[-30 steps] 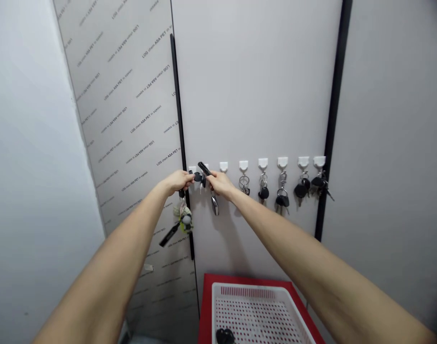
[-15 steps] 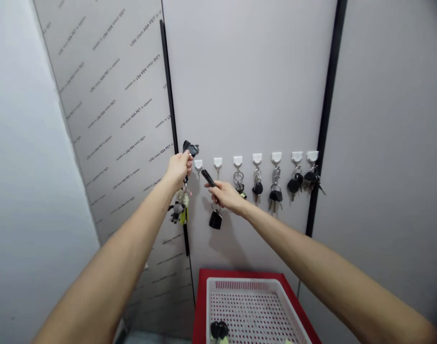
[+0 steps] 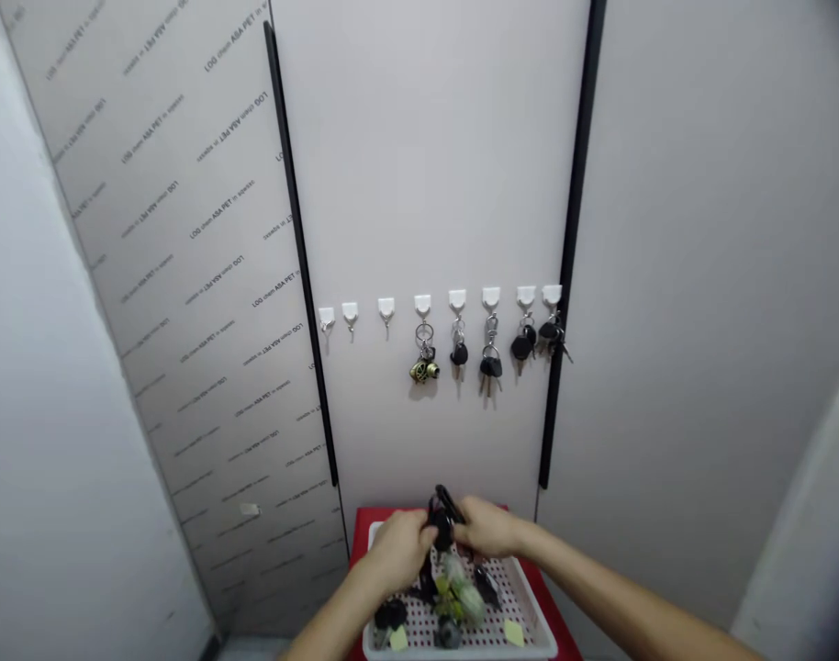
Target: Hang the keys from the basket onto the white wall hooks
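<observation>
Both hands are over a white perforated basket (image 3: 538, 617). My left hand (image 3: 406, 548) is closed, fingers pinching a keychain whose black strap hangs down. Pale green and yellow charms (image 3: 461, 592) and a grey plush charm (image 3: 448, 633) are below it, in or just above the basket. My right hand (image 3: 488, 526) is closed on another keychain with a black strap (image 3: 447, 500). A black round fob (image 3: 442, 531) sits between the hands; which one holds it I cannot tell. Blur hides the fingertips. A dark key fob (image 3: 486, 586) is below my right hand.
The basket stands on a red surface (image 3: 365, 525) against a pale panel. Black keys (image 3: 390, 613) and yellow notes (image 3: 514, 632) lie in it. Several white hooks (image 3: 386, 308) line the panel; some bear keys, including a brass-coloured keychain (image 3: 423, 369). Black vertical strips (image 3: 299, 248) edge the panel.
Both hands have come down from the hook row to the basket, carrying the keychains. The view has shifted, and the three leftmost hooks now show bare.
</observation>
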### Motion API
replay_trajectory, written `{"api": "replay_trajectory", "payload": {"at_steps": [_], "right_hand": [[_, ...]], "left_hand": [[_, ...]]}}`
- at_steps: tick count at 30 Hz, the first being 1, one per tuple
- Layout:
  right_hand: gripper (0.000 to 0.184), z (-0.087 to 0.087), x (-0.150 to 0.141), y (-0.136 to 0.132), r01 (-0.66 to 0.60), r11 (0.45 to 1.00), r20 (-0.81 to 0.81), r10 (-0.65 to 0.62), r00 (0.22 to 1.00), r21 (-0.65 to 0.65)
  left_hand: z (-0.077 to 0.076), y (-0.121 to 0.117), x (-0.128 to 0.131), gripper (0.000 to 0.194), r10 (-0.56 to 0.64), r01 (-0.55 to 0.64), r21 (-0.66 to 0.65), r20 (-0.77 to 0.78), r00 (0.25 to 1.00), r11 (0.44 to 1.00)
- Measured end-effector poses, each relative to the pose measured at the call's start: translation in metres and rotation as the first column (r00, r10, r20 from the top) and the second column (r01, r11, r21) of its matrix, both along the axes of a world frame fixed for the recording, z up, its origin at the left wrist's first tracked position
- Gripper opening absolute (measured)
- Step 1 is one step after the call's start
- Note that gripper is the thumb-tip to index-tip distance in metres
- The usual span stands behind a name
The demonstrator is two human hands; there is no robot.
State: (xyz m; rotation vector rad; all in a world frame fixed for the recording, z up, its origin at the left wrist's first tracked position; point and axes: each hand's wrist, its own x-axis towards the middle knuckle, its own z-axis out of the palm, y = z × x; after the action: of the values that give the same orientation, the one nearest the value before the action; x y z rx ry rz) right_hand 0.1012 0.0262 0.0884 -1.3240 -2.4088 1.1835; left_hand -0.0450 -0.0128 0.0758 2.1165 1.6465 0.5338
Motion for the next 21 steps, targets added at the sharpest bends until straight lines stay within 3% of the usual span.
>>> {"api": "replay_trajectory", "payload": {"at_steps": [3,5,6,7,9,10,11,13,17,21], "right_hand": [[0.030,0.007,0.001,0.001,-0.038,0.998,-0.015,0.039,0.999,0.058],[0.035,0.033,0.002,0.007,0.111,0.955,-0.145,-0.073,0.987,0.276],[0.034,0.050,0.003,0.012,0.259,0.871,-0.263,-0.157,0.952,0.418],[0.033,0.068,0.005,0.018,0.422,0.749,-0.396,-0.231,0.889,0.511],[0.035,0.102,0.006,0.032,0.644,0.496,-0.589,-0.288,0.755,0.582],[0.038,0.115,0.005,0.039,0.705,0.406,-0.637,-0.310,0.705,0.582],[0.040,0.125,0.004,0.046,0.735,0.351,-0.657,-0.332,0.677,0.580],[0.040,0.137,0.000,0.058,0.750,0.329,-0.639,-0.393,0.662,0.574],[0.023,0.145,-0.005,0.068,0.751,0.374,-0.607,-0.442,0.661,0.545],[0.021,0.168,-0.002,0.065,0.760,0.488,-0.737,-0.298,0.607,0.429]], "left_hand": [[0.017,0.004,-0.004,0.017,-0.048,0.025,-0.111,-0.203,0.978,0.994],[0.042,0.016,-0.006,0.023,0.027,-0.030,-0.025,-0.104,0.994,0.999],[0.057,0.025,-0.005,0.029,0.079,-0.080,0.067,0.013,0.997,0.995],[0.073,0.035,-0.004,0.035,0.126,-0.146,0.156,0.134,0.983,0.977],[0.104,0.056,0.003,0.045,0.198,-0.299,0.274,0.343,0.918,0.914],[0.117,0.066,0.008,0.050,0.210,-0.350,0.307,0.407,0.889,0.885],[0.128,0.074,0.015,0.054,0.220,-0.388,0.318,0.454,0.863,0.865],[0.142,0.086,0.028,0.053,0.250,-0.443,0.296,0.514,0.820,0.846],[0.154,0.094,0.045,0.025,0.247,-0.443,0.162,0.642,0.726,0.881],[0.174,0.089,0.044,0.010,0.161,-0.356,0.127,0.720,0.675,0.926]]}}
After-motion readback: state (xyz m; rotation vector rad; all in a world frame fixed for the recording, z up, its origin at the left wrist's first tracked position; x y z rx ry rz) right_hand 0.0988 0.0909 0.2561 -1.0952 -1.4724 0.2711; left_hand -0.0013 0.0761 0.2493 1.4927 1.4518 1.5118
